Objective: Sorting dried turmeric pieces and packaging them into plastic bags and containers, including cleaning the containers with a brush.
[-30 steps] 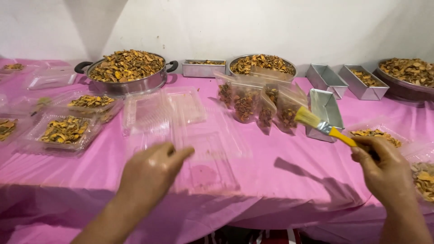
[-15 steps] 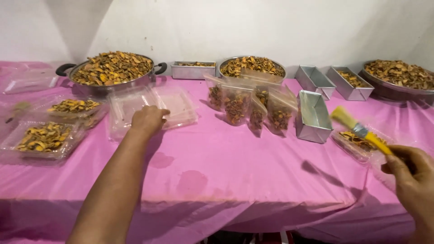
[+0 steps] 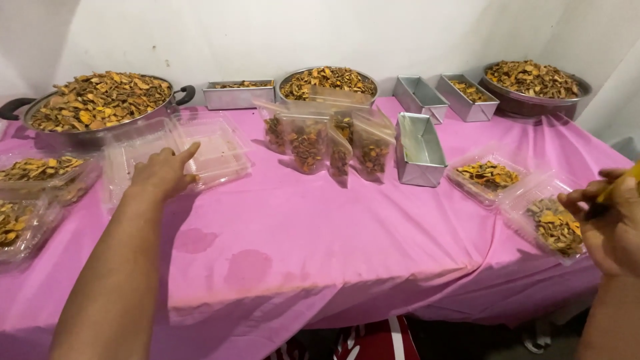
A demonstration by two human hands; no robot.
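table [image 3: 347, 227] under pink cloth, two damp patches near front | left: big pan of dried yellow-brown chips [image 3: 100, 100], filled clear trays [image 3: 40, 177], empty clear clamshell [image 3: 200, 150] | middle: filled clear bags [image 3: 327, 143], round bowl [image 3: 327, 80], metal tins [image 3: 420, 150] | right: two filled clear trays [image 3: 490, 177], wide bowl [image 3: 533, 80]

Three large metal pans [image 3: 100, 100] [image 3: 328, 80] [image 3: 537, 80] hold dried slices. Four rectangular metal tins [image 3: 239, 94] [image 3: 418, 97] [image 3: 467, 96] [image 3: 419, 150] stand there. Four filled clear bags [image 3: 307, 143] cluster together. Two hands [image 3: 163, 173] [image 3: 607, 220] show.
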